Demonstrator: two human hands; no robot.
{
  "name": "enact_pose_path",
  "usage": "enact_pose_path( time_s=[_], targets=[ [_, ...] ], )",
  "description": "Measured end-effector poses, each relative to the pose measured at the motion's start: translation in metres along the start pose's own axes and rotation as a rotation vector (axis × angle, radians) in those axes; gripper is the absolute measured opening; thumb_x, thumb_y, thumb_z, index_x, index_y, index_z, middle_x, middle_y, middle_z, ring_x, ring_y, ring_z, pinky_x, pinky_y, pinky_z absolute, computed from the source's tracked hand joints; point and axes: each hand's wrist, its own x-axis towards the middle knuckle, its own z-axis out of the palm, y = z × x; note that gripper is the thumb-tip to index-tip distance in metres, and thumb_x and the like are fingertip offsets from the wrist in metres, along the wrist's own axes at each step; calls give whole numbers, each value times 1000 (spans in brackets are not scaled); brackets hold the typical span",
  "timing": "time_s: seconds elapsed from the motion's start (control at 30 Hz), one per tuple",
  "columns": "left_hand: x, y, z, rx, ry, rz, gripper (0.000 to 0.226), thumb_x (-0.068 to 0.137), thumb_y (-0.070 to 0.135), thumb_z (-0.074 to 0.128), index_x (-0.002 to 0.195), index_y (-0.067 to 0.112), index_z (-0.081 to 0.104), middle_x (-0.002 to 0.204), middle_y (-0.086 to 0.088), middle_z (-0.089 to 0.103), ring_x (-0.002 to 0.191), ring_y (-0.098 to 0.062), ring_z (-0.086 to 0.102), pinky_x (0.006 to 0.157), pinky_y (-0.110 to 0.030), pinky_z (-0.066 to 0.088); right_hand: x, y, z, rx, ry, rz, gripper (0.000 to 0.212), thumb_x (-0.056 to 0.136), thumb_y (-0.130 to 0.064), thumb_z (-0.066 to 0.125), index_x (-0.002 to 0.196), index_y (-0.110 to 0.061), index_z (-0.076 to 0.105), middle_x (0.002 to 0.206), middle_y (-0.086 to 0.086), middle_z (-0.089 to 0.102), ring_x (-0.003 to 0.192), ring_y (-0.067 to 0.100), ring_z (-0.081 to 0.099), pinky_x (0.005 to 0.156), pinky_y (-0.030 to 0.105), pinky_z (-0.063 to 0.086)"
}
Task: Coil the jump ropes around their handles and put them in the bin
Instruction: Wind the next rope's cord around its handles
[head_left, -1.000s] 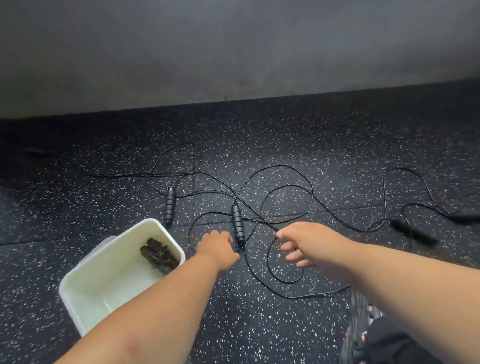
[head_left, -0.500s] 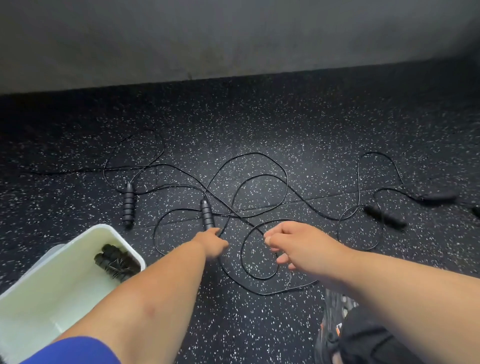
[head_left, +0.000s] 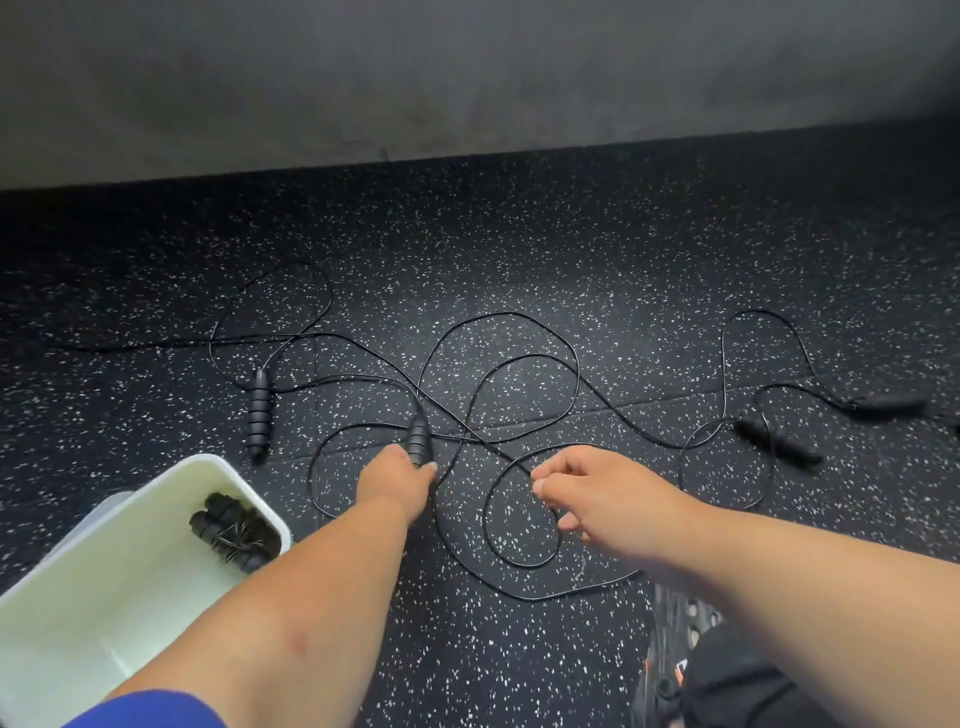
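Note:
Black jump ropes lie tangled on the speckled floor. My left hand (head_left: 397, 480) grips the near end of a ribbed black handle (head_left: 418, 439) at the middle. My right hand (head_left: 597, 493) pinches the thin black cord (head_left: 498, 519) between thumb and forefinger, just right of that handle. A second handle (head_left: 258, 410) lies to the left, beyond the bin. Two more handles (head_left: 779, 441) (head_left: 888, 402) rest at the far right. The white bin (head_left: 171, 478) stands at the lower left and holds a coiled rope (head_left: 234, 532) in its far corner.
A grey wall (head_left: 467, 78) runs along the back of the floor. A dark shoe (head_left: 680, 639) and a knee sit at the lower right, close under my right arm. Loose cord loops spread between both hands and toward the wall.
My left hand has reached forward and closed on the middle handle's end. My right hand has closed thumb and forefinger on the cord. The camera view has shifted rightward.

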Motion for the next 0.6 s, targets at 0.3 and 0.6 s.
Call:
enact_pose_path(
  time_s=[0.3, 0.6],
  targets=[
    [-61, 46, -69, -1014, -482, -29, 28, 101, 14, 67, 126, 3, 60, 103, -12, 78, 85, -21, 75, 83, -35, 61, -4, -8, -4, 27, 66, -67, 32, 100, -30, 58, 131, -27, 53, 88, 2, 62, 72, 16, 57, 44, 22, 32],
    [-198, 90, -145, -563, -658, 573, 44, 85, -1, 69, 125, 19, 70, 116, -12, 70, 106, -23, 64, 99, -43, 49, -39, -17, 0, 107, 354, -300, 90, 80, -41, 79, 154, -39, 27, 147, 7, 40, 107, 24, 63, 83, 41, 57]
  ],
)
